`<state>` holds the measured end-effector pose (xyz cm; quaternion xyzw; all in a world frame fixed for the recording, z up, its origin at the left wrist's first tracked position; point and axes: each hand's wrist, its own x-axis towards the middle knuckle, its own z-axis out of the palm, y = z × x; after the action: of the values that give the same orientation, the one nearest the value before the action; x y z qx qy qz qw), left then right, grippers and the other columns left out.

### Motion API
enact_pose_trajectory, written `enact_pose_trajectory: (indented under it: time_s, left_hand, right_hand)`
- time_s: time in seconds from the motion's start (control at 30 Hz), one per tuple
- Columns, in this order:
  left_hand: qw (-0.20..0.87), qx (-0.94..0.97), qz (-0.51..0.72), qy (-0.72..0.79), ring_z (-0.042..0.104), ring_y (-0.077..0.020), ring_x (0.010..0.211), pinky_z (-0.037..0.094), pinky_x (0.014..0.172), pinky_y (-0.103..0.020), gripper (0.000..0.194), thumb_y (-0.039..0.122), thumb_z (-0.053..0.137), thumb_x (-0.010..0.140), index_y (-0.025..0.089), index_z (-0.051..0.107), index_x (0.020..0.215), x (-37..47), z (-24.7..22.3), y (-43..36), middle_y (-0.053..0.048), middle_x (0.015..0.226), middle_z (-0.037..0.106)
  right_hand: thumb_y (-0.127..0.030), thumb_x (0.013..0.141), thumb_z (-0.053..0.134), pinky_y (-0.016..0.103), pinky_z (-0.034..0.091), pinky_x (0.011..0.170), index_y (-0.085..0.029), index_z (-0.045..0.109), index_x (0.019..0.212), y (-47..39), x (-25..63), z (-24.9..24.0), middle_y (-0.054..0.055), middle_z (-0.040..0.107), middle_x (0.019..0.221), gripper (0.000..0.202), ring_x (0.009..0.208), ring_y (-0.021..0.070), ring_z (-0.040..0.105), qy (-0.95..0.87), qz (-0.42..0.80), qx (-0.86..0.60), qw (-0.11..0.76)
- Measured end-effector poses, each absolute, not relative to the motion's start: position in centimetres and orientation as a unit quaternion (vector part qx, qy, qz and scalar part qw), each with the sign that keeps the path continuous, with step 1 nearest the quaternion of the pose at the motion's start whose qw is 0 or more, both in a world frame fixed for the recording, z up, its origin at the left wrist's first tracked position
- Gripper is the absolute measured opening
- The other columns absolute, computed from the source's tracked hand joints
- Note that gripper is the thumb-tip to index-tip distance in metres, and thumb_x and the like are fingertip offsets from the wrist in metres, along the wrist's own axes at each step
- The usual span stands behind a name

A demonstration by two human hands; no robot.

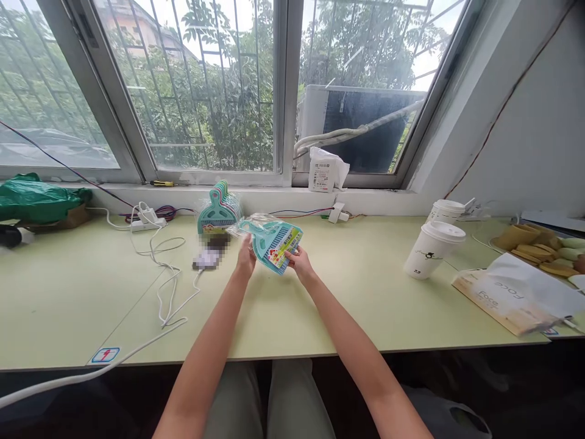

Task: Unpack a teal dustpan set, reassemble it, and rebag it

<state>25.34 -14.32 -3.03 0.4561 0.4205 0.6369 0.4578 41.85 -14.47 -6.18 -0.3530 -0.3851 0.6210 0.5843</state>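
Observation:
Between my hands, above the table, is a teal mini dustpan and brush set (pixel 270 245) in clear plastic wrap, tilted, with a colourful label and striped bristles facing me. My left hand (pixel 247 258) is closed on its left side near the handle end; part of those fingers is hidden behind it. My right hand (pixel 300 264) pinches the lower right corner by the label, thumb in front. Behind and to the left, a row of similar wrapped dustpan sets (pixel 218 210) stands upright against the sill wall, the front one teal.
Left of my hands lie a pixelated phone-like object (pixel 210 255), white cables (pixel 171 286) and a power strip (pixel 148 222). A green bag (pixel 41 198) sits far left. Right are two paper cups (pixel 425 253), a tissue pack (pixel 512 292) and a food tray. A white packet (pixel 325 171) rests on the sill.

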Motion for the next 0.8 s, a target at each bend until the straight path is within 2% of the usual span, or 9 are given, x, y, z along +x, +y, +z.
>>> enact_pose_trajectory:
  time_s: [0.1, 0.2, 0.37, 0.57, 0.7, 0.8]
  left_hand:
    - [0.546, 0.421, 0.625, 0.366, 0.064, -0.0218, 0.100, 0.053, 0.087, -0.036, 0.048, 0.040, 0.062, 0.080, 0.020, 0.053, 0.122, 26.2, -3.9, -14.0, -0.007, 0.114, 0.066]
    - [0.584, 0.415, 0.605, 0.347, 0.065, -0.0202, 0.099, 0.054, 0.086, -0.034, 0.048, 0.033, 0.066, 0.077, 0.023, 0.053, 0.121, 27.2, -4.3, -14.3, -0.006, 0.113, 0.067]
    - [0.595, 0.414, 0.610, 0.320, 0.063, -0.0230, 0.105, 0.052, 0.093, -0.038, 0.051, 0.035, 0.069, 0.074, 0.023, 0.053, 0.121, 27.9, -4.5, -14.9, -0.007, 0.112, 0.067]
    - [0.640, 0.417, 0.562, 0.317, 0.061, -0.0271, 0.111, 0.051, 0.095, -0.043, 0.045, 0.042, 0.068, 0.077, 0.023, 0.056, 0.116, 28.5, -4.7, -15.0, -0.009, 0.118, 0.065]
    - [0.615, 0.404, 0.601, 0.312, 0.059, -0.0289, 0.114, 0.050, 0.097, -0.045, 0.041, 0.044, 0.065, 0.079, 0.022, 0.059, 0.113, 28.0, -4.4, -14.9, -0.009, 0.115, 0.067]
    - [0.629, 0.384, 0.606, 0.299, 0.061, -0.0284, 0.111, 0.050, 0.097, -0.045, 0.043, 0.040, 0.068, 0.077, 0.019, 0.059, 0.113, 28.5, -4.6, -15.2, -0.009, 0.114, 0.068]
  right_hand:
    - [-0.018, 0.069, 0.076, 0.037, 0.061, 0.074, -0.021, 0.050, 0.094, -14.4, 41.6, -6.4, 0.004, 0.071, 0.090, 0.036, 0.078, 0.0192, 0.071, -0.330, 0.599, -0.362, 0.633]
    - [-0.020, 0.069, 0.076, 0.036, 0.060, 0.077, -0.021, 0.051, 0.091, -14.3, 41.6, -6.4, 0.004, 0.070, 0.093, 0.032, 0.083, 0.0191, 0.070, -0.311, 0.583, -0.360, 0.658]
    - [-0.027, 0.065, 0.079, 0.037, 0.060, 0.076, -0.018, 0.058, 0.087, -14.6, 41.8, -5.8, 0.007, 0.071, 0.093, 0.032, 0.087, 0.0215, 0.069, -0.351, 0.581, -0.343, 0.649]
    - [-0.032, 0.065, 0.076, 0.034, 0.060, 0.074, -0.018, 0.059, 0.095, -15.1, 41.6, -5.2, 0.007, 0.071, 0.098, 0.038, 0.089, 0.0202, 0.068, -0.369, 0.504, -0.366, 0.690]
    - [-0.032, 0.061, 0.079, 0.034, 0.060, 0.072, -0.017, 0.059, 0.089, -15.3, 41.3, -4.7, 0.008, 0.071, 0.096, 0.037, 0.089, 0.0216, 0.068, -0.394, 0.529, -0.360, 0.660]
    - [-0.031, 0.062, 0.077, 0.036, 0.060, 0.072, -0.017, 0.060, 0.088, -15.4, 41.6, -4.2, 0.007, 0.072, 0.090, 0.034, 0.087, 0.0225, 0.068, -0.388, 0.529, -0.358, 0.665]
